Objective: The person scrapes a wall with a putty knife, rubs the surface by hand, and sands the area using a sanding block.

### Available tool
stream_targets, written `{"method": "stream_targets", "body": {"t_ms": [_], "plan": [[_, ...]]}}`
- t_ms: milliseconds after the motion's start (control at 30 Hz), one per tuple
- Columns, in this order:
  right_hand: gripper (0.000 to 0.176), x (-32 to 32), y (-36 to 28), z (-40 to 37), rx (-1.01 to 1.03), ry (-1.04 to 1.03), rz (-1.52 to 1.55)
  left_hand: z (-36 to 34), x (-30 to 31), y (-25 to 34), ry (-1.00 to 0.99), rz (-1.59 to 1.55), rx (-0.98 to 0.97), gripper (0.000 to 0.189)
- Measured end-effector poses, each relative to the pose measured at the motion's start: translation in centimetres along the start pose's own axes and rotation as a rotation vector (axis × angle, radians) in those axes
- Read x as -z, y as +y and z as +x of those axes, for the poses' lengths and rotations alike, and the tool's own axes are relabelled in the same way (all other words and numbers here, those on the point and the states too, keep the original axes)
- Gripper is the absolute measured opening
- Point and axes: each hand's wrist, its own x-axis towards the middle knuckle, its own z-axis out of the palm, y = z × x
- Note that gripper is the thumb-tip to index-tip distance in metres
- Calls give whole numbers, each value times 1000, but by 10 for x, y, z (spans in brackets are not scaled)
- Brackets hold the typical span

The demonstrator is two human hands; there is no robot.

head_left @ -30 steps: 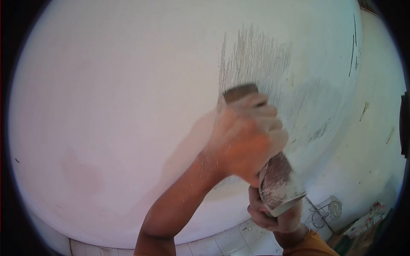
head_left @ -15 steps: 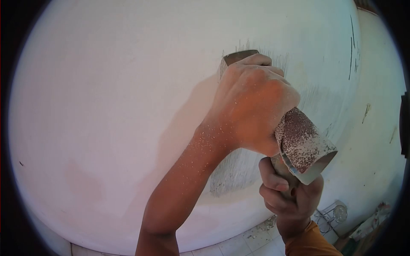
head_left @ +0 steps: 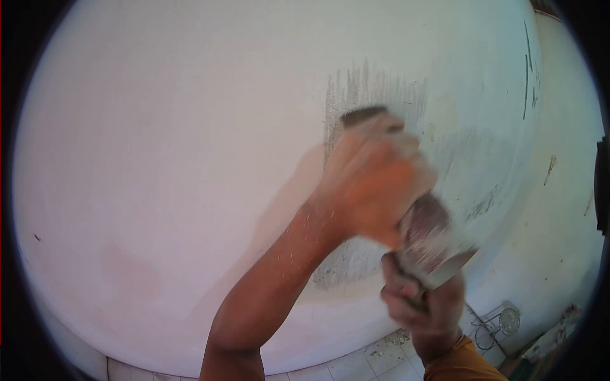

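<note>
My left hand point(head_left: 375, 181) is closed over a dusty tool wrapped in brown sandpaper point(head_left: 429, 232), pressed near the white wall point(head_left: 159, 159). The tool's dark far edge point(head_left: 364, 115) shows beyond my knuckles, against a patch of grey scratch marks point(head_left: 406, 95). Below it, my right hand point(head_left: 426, 301) has its fingers wrapped round the tool's handle, beneath the sandpapered end. Both hands are blurred, and fine white dust speckles the left forearm.
Dark streaks point(head_left: 526, 70) mark the wall at the upper right. A wire stand point(head_left: 492, 324) is at the lower right, beside a cluttered bundle point(head_left: 553, 336). Pale debris point(head_left: 384, 346) lies on the tiled floor point(head_left: 349, 367).
Both hands and the tool have moved down the wall and slightly left at the handle end. More of the grey scratched patch shows above the tool.
</note>
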Motion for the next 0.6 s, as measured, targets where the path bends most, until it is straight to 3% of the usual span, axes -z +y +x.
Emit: {"method": "stream_targets", "body": {"t_ms": [167,267,367,400,500,567,600], "plan": [[27,-7,-15,17,-20,-16,111,20,7,-9,0,36,45,21],[25,1,1,0,-19,20,-3,-4,-4,0,-152,-37,42,25],[27,-5,-24,24,1,-33,205,23,-4,-25,98,-10,-56,25],[28,0,-33,30,9,-193,229,26,-5,-27,130,-2,-69,25],[28,14,0,9,16,-97,-22,6,1,-13,-21,52,-35,30],[28,-4,11,5,10,69,64,2,6,-15,-17,39,-94,41],[32,2,4,10,-19,-55,69,1,7,-16,-13,25,-125,49]]}}
